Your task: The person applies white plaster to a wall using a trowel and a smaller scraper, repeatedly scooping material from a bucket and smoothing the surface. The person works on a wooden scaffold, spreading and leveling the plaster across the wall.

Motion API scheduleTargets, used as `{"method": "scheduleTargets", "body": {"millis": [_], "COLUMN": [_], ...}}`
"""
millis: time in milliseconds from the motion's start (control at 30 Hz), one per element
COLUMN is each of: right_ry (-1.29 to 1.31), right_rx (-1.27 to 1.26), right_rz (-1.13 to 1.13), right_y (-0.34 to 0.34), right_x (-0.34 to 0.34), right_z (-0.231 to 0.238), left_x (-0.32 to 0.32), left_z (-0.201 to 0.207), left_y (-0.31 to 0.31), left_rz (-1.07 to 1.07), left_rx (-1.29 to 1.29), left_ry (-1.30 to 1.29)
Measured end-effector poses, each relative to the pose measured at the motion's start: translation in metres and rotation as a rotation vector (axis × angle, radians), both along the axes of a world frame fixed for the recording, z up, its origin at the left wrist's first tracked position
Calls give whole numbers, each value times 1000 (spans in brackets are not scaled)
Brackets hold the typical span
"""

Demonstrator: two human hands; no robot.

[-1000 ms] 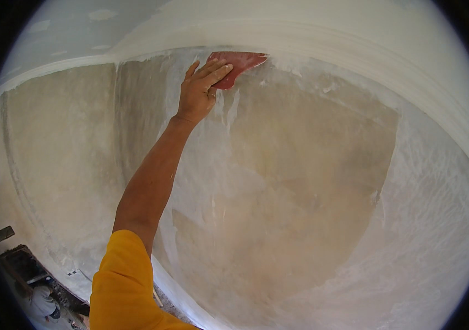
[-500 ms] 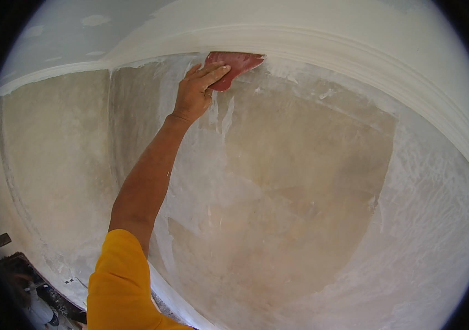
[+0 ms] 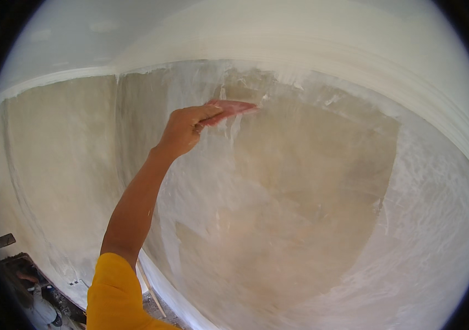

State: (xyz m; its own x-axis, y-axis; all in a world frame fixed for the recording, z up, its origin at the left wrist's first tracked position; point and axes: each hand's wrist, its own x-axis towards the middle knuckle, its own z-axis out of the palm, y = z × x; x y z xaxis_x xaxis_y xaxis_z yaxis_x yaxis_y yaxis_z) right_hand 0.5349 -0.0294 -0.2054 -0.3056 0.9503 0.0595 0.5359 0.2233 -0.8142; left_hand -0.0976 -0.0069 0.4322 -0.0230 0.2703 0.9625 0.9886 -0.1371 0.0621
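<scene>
My left hand [image 3: 182,129] is raised against the wall at upper centre, its fingers closed on a red, flat putty scraper [image 3: 228,110]. The scraper is tilted, with its edge pointing right, and looks smeared by motion. Its blade lies close to the wall [image 3: 311,159], but I cannot tell whether it touches. Pale filler streaks run down the wall just below the scraper. The thumb is mostly hidden under the hand. A bare forearm and a yellow sleeve [image 3: 114,291] reach up from the lower edge. My right hand is out of view.
A white moulding [image 3: 410,91] curves along the wall's top beneath the ceiling [image 3: 135,33]. An inner wall corner [image 3: 118,126] stands left of my arm. At lower left another person [image 3: 42,308] is partly visible. A thin wooden stick [image 3: 151,289] leans near the wall's foot.
My left hand has come down from the moulding with the scraper, which has turned from flat on the wall to a steeper tilt. The view has shifted slightly.
</scene>
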Motion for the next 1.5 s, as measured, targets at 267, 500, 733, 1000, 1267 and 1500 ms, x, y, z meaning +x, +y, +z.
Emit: {"method": "scheduleTargets", "body": {"millis": [267,500,733,1000,1267,1500], "right_ry": [-61,-119,-78,-33,-20,-2], "right_rx": [36,26,164,66,48,39], "right_rz": [5,-7,44,-22,-88,-129], "right_y": [-6,-25,-32,-40,-66,-138], "right_x": [0,16,28,36,46,86], "right_z": [18,9,-13,-15,-11,-24], "left_x": [-46,-67,-48,-13,23,106], "left_z": [46,54,62,66,67,61], "left_y": [-17,1,10,-5,-30,-88], "left_rz": [348,329,315,273,226,168], "left_rx": [58,80,116,21,-12,-76], "left_ry": [-265,-312,-293,-309,-272,-183]}}
